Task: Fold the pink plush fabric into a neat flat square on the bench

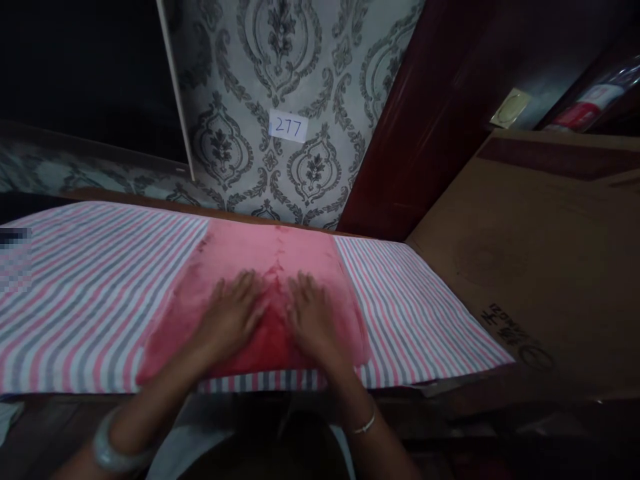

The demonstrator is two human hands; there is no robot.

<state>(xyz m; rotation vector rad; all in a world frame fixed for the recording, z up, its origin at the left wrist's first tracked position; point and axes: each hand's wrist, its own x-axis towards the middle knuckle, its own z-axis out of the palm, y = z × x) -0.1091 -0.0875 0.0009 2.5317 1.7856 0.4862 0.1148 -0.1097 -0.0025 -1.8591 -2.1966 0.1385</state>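
Note:
A folded piece of pink and red cloth (250, 247), perhaps a garment or towel, lies flat on a striped cloth (100, 280). Darker red marks run down its middle, and the part nearest me is a deeper red. My left hand (233, 307) rests palm down on its left half, fingers spread. On the right half, my right hand (310, 310) also lies flat with its fingers apart. Neither hand grips anything. The cloth under both palms is hidden.
The striped cloth covers a long surface along a patterned wall (270, 160) bearing a paper marked 277 (289, 126). A dark screen (90, 80) stands at the upper left. A big cardboard box (540, 253) borders the right end, beside a dark red wooden panel (400, 147).

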